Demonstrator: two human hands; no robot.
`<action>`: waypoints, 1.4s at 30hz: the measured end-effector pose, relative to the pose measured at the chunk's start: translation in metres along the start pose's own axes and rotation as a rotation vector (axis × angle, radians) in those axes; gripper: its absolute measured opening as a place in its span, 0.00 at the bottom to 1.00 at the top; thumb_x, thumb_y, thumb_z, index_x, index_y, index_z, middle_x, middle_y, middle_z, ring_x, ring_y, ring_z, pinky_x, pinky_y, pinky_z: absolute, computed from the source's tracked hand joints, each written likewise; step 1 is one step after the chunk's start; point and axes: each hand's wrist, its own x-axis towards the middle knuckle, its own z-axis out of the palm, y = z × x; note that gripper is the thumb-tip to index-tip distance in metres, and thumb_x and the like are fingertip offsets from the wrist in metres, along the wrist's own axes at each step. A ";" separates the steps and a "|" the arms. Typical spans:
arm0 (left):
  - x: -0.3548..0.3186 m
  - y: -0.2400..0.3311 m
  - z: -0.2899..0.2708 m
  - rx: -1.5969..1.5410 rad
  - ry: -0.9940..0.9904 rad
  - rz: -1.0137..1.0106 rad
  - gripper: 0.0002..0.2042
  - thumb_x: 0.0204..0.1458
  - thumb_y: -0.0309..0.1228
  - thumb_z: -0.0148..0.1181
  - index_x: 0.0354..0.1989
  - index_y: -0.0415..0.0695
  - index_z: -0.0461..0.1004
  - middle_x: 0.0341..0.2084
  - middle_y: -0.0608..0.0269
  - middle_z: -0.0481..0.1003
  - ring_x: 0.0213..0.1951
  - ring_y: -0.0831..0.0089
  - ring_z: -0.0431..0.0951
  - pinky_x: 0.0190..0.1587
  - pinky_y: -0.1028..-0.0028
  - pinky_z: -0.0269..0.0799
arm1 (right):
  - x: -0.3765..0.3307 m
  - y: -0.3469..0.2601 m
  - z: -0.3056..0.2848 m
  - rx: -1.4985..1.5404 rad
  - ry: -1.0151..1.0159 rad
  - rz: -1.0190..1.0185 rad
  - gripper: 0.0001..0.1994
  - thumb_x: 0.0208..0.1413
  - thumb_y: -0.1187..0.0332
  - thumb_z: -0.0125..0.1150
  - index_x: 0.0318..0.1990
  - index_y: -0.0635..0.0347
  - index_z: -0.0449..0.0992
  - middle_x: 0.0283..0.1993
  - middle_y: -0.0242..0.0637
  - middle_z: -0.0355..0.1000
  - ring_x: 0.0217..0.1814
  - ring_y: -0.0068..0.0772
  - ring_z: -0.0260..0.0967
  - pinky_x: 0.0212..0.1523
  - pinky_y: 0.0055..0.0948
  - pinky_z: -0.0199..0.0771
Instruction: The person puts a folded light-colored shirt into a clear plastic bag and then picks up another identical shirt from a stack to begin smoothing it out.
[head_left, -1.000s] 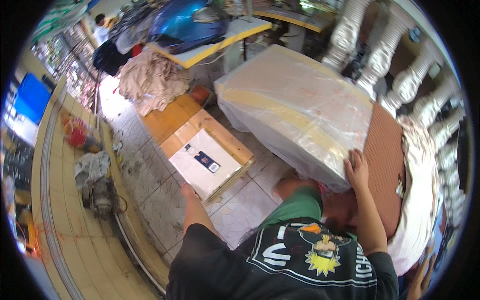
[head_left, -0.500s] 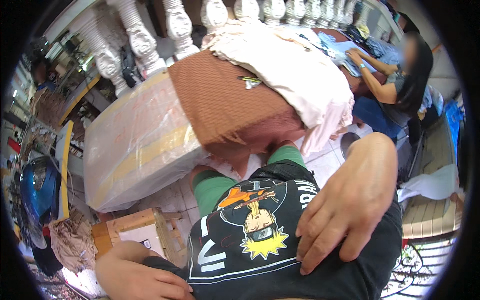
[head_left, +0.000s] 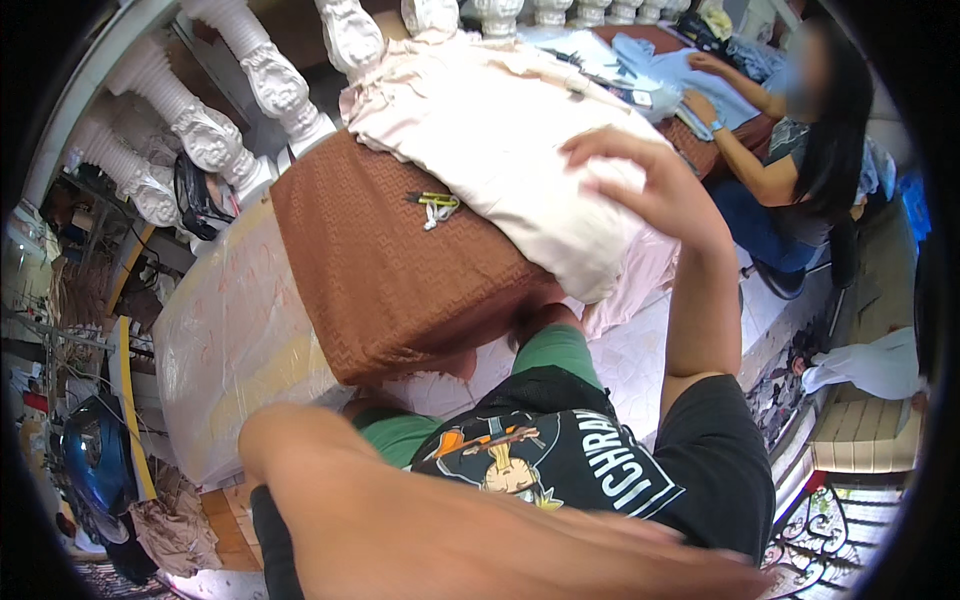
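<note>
My right hand is raised with its fingers spread and holds nothing. It hovers over a heap of pale pink cloth on a table covered in brown patterned fabric. Small yellow-handled snips lie on the brown cover beside the heap. Across the bottom of the view lies my left forearm, very close and blurred. My left hand is a smear at its right end, and its fingers cannot be made out. My black printed shirt and green trousers show below.
Another person sits at the table's far right, hands on blue fabric. A large plastic-wrapped bundle leans left of the table. White balusters stand behind it. A blue motorbike is at lower left and a white bag at right.
My view has swung from the plastic-wrapped bundle toward the table. My right hand left my chest and rose over the pale cloth. My left arm came up across the bottom of the view.
</note>
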 end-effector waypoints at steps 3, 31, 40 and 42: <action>0.035 -0.042 0.005 -0.265 0.136 0.150 0.42 0.51 0.57 0.43 0.54 0.22 0.57 0.53 0.34 0.61 0.54 0.51 0.65 0.55 0.60 0.61 | -0.015 0.095 -0.005 -0.372 0.339 0.404 0.11 0.49 0.67 0.59 0.40 0.61 0.76 0.45 0.43 0.72 0.49 0.40 0.69 0.50 0.31 0.65; -0.047 -0.285 -0.327 1.486 0.514 -0.763 0.18 0.49 0.29 0.55 0.51 0.47 0.69 0.53 0.55 0.66 0.54 0.59 0.66 0.55 0.62 0.60 | -0.041 0.115 0.008 -0.589 0.160 0.446 0.06 0.43 0.67 0.62 0.27 0.59 0.75 0.35 0.32 0.70 0.42 0.35 0.65 0.42 0.35 0.63; -0.045 -0.267 -0.335 1.455 0.949 -0.192 0.07 0.46 0.25 0.58 0.34 0.44 0.73 0.31 0.60 0.75 0.33 0.62 0.75 0.35 0.68 0.70 | -0.005 0.163 0.027 -0.747 0.484 0.442 0.07 0.41 0.70 0.61 0.31 0.56 0.75 0.32 0.32 0.69 0.37 0.35 0.65 0.38 0.32 0.64; -0.074 -0.252 -0.304 1.609 0.955 -0.125 0.09 0.43 0.24 0.60 0.35 0.44 0.72 0.32 0.62 0.74 0.35 0.63 0.74 0.39 0.66 0.68 | -0.013 0.144 0.031 -0.754 0.457 0.352 0.07 0.39 0.73 0.60 0.30 0.55 0.74 0.31 0.30 0.68 0.37 0.33 0.65 0.36 0.31 0.62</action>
